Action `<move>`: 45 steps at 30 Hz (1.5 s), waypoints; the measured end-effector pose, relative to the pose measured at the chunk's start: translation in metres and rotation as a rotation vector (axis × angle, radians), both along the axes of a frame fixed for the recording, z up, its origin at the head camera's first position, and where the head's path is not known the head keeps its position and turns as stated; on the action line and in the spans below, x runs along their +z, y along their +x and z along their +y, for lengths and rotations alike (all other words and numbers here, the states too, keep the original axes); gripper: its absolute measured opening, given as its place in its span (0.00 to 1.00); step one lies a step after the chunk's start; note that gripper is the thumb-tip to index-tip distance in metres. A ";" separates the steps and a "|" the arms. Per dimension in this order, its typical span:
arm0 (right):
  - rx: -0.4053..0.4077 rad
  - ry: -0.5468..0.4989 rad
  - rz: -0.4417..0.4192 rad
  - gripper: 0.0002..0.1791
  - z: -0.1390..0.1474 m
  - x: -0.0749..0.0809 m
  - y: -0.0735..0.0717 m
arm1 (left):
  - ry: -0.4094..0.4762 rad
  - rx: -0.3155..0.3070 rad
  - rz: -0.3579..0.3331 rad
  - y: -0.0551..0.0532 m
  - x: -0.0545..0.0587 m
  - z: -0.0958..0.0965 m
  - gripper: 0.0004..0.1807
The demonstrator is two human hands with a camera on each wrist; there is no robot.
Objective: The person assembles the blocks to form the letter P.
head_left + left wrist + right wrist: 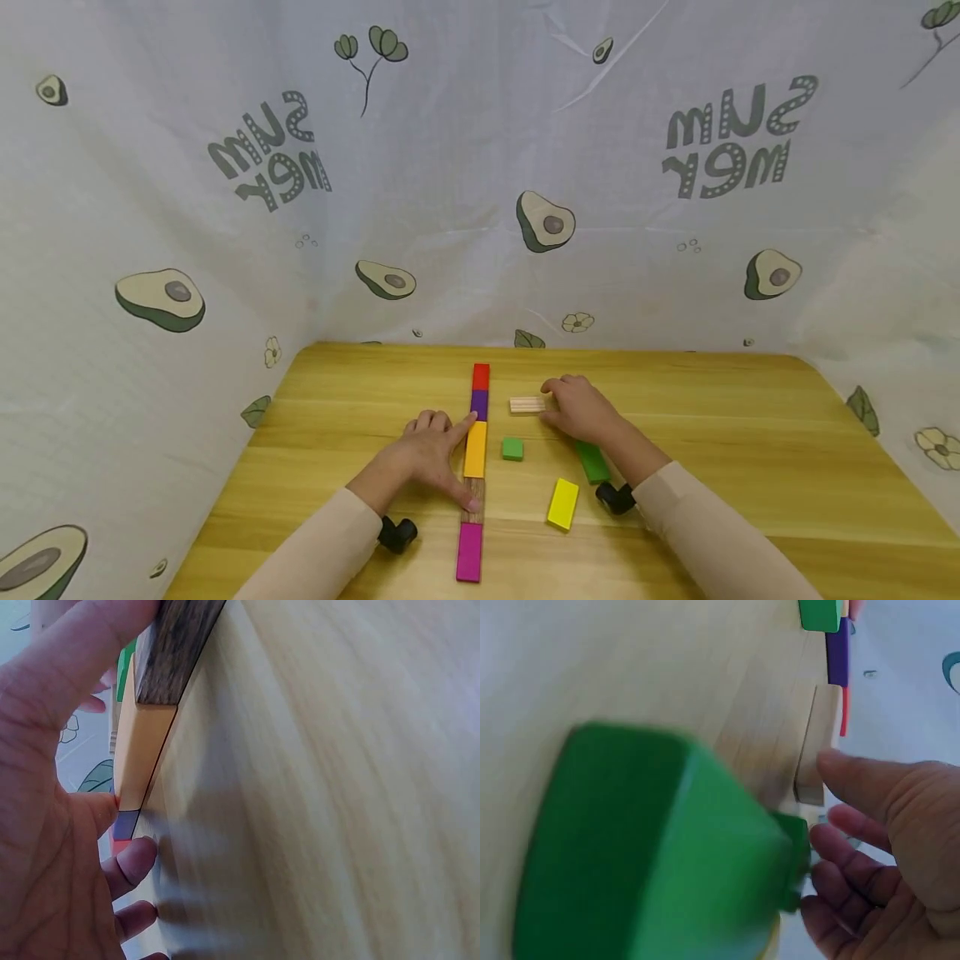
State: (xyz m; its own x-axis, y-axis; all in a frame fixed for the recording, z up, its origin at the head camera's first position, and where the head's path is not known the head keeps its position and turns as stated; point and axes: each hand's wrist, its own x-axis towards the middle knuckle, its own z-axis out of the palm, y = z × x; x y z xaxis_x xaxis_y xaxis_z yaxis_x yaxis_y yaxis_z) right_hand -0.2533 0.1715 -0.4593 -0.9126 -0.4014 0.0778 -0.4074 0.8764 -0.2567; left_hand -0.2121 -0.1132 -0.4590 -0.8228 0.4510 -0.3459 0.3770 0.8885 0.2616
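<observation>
A row of blocks lies end to end on the table: red (481, 377), purple (479, 405), orange (476, 450), brown wood-grain (473, 492) and magenta (469, 553). My left hand (429, 454) spreads along the row, its thumb on the brown block and its index fingertip near where purple meets orange. The other left fingers rest beside the row, in the left wrist view. To the right, my right hand (585, 410) is at a pale wooden block (527, 405). Its thumb overlaps the block in the right wrist view (817, 742), while the other fingers curl loosely apart from it.
Between the hands sits a small green block (512, 449). A yellow block (562, 504) lies nearer me, and a longer green block (593, 462) is partly beneath my right wrist. It looms large and blurred in the right wrist view. A printed curtain (465, 208) hangs behind the table.
</observation>
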 end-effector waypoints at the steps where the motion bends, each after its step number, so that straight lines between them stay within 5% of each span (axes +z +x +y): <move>1: 0.012 0.002 -0.006 0.19 0.000 -0.001 -0.003 | 0.001 -0.001 0.000 0.000 -0.001 0.000 0.75; 5: 0.012 -0.027 -0.045 0.15 -0.003 -0.006 -0.015 | 0.004 -0.005 0.005 0.000 -0.001 0.002 0.75; 12: -0.102 -0.189 -0.263 0.19 -0.012 -0.015 -0.047 | -0.013 0.008 -0.002 0.000 -0.001 0.002 0.75; 23: -0.208 -0.249 -0.313 0.21 -0.025 -0.018 -0.084 | -0.009 0.008 -0.005 0.000 0.000 0.000 0.75; 45: -0.261 -0.216 -0.317 0.21 -0.033 -0.017 -0.088 | -0.009 0.007 0.001 0.000 -0.002 -0.001 0.74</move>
State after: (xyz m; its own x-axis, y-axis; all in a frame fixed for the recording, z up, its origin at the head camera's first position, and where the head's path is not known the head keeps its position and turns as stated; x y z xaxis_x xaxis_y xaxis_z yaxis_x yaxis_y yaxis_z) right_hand -0.3410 0.1386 -0.4762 -0.9733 -0.1599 -0.1645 -0.0520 0.8522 -0.5207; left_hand -0.2121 -0.1138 -0.4612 -0.8262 0.4425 -0.3487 0.3714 0.8932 0.2535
